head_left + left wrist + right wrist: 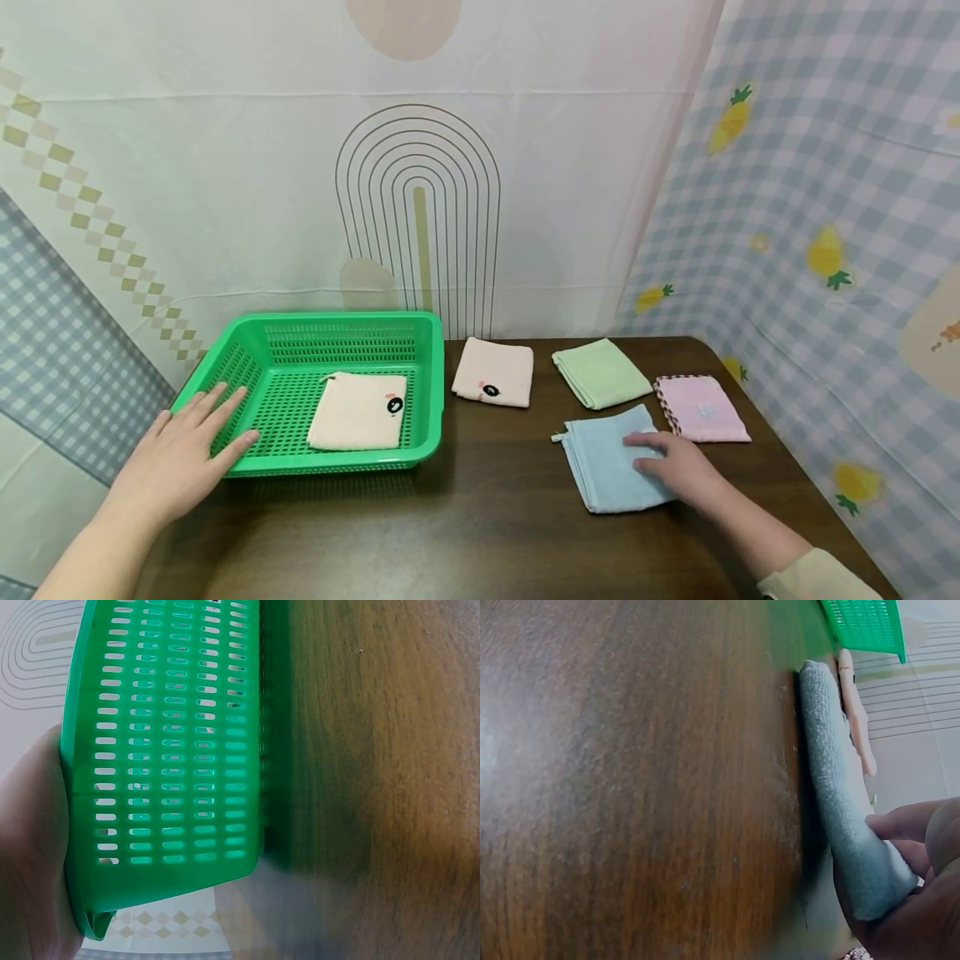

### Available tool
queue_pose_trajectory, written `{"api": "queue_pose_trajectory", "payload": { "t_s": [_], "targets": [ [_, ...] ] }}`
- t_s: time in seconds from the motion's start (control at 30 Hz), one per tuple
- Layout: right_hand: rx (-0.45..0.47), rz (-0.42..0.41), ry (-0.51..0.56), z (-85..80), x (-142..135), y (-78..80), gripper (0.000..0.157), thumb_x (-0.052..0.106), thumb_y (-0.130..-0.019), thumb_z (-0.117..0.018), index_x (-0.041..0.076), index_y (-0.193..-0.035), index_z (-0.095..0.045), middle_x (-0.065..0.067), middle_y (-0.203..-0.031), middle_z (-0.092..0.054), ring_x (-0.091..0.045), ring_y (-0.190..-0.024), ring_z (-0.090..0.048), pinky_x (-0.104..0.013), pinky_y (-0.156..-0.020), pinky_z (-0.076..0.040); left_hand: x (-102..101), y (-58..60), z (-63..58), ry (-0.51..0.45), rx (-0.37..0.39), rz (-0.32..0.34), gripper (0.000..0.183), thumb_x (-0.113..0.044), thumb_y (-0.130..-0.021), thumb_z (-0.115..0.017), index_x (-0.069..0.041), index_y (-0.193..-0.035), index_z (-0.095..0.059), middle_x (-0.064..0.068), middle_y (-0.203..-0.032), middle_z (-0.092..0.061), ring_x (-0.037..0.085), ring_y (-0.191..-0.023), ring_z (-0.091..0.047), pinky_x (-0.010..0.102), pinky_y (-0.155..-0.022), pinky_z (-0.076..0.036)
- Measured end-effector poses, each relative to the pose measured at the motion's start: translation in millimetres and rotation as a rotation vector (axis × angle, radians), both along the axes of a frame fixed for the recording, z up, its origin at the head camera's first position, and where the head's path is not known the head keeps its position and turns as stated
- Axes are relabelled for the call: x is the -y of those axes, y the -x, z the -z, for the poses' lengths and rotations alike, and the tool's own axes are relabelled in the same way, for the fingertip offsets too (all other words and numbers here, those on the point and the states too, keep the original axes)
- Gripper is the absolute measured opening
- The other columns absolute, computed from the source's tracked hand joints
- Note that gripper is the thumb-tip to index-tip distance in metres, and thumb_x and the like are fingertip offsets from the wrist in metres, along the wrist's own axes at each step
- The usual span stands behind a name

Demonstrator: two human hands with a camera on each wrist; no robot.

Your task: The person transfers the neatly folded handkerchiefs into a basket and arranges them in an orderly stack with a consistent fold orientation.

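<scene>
My left hand [180, 450] rests with spread, straight fingers over the left rim of a green plastic basket [431, 400]. Inside the basket lies a folded cream towel [352, 412] with a small black-and-pink face print. On the right, my right hand [678, 467] grips the right side of a folded light blue towel [603, 462], two digits showing on top. The right wrist view shows part of this hand [922, 900] below the edge of the blue towel [836, 780], which sits close over the table.
A second folded cream towel [498, 367] lies just right of the basket. Behind the blue towel is a folded green towel [603, 373]; a pink towel [705, 408] with a checked border lies to its right. Patterned cloth [570, 167] hangs behind the brown table [480, 533].
</scene>
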State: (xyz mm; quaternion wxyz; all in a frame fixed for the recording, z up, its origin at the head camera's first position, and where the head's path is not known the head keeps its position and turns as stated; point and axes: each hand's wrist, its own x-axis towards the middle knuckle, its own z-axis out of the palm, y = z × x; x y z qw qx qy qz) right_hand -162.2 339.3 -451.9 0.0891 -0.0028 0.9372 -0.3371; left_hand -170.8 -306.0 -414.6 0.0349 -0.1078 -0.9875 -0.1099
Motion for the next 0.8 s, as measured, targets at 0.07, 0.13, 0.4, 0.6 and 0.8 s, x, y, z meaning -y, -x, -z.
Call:
{"api": "queue_pose_trajectory", "payload": {
  "t_s": [0.07, 0.13, 0.4, 0.6, 0.8],
  "targets": [
    [-0.02, -0.012, -0.007, 0.0, 0.0, -0.9, 0.035, 0.013, -0.09, -0.071, 0.006, -0.125, -0.069, -0.024, -0.136, -0.057, -0.048, -0.131, -0.044, -0.062, -0.102, -0.039, 0.2, 0.1, 0.2, -0.001, 0.0, 0.001, 0.077, -0.058, -0.101, -0.043, -0.018, -0.161, -0.015, 0.025, -0.16, -0.02, 0.051, -0.144, -0.018, 0.07, -0.113, 0.003],
    [-0.036, -0.017, -0.011, 0.5, 0.0, -1.8, 0.035, 0.014, -0.091, -0.071, 0.007, -0.125, -0.069, -0.023, -0.136, -0.057, -0.047, -0.131, -0.045, -0.061, -0.103, -0.039, 0.4, 0.2, 0.4, 0.0, -0.002, 0.001, 0.077, -0.058, -0.101, -0.042, -0.018, -0.161, -0.015, 0.025, -0.16, -0.02, 0.051, -0.143, -0.018, 0.07, -0.113, 0.003],
    [-0.091, -0.043, -0.019, 2.4, -0.3, -4.0, 0.039, 0.019, -0.091, -0.071, 0.01, -0.129, -0.068, -0.018, -0.137, -0.058, -0.046, -0.133, -0.044, -0.062, -0.105, -0.037, 0.8, 0.1, 1.3, -0.006, -0.011, 0.0, 0.077, -0.059, -0.101, -0.042, -0.019, -0.161, -0.016, 0.024, -0.16, -0.021, 0.051, -0.143, -0.018, 0.069, -0.113, 0.004],
    [-0.109, -0.048, 0.0, 3.1, -0.7, -3.8, 0.044, 0.025, -0.092, -0.071, 0.012, -0.134, -0.064, -0.015, -0.141, -0.056, -0.045, -0.137, -0.04, -0.062, -0.107, -0.035, 0.8, -0.2, 1.5, -0.01, -0.015, -0.002, 0.077, -0.059, -0.101, -0.043, -0.02, -0.161, -0.015, 0.024, -0.16, -0.022, 0.051, -0.143, -0.018, 0.068, -0.114, 0.005],
    [-0.179, -0.07, 0.025, 0.2, 3.7, -5.8, 0.049, 0.029, -0.093, -0.072, 0.01, -0.137, -0.062, -0.016, -0.141, -0.056, -0.047, -0.136, -0.04, -0.063, -0.107, -0.033, 1.3, -0.9, 2.2, -0.015, -0.021, -0.001, 0.077, -0.06, -0.101, -0.042, -0.02, -0.161, -0.015, 0.024, -0.16, -0.022, 0.051, -0.144, -0.018, 0.067, -0.114, 0.007]
  ]
}}
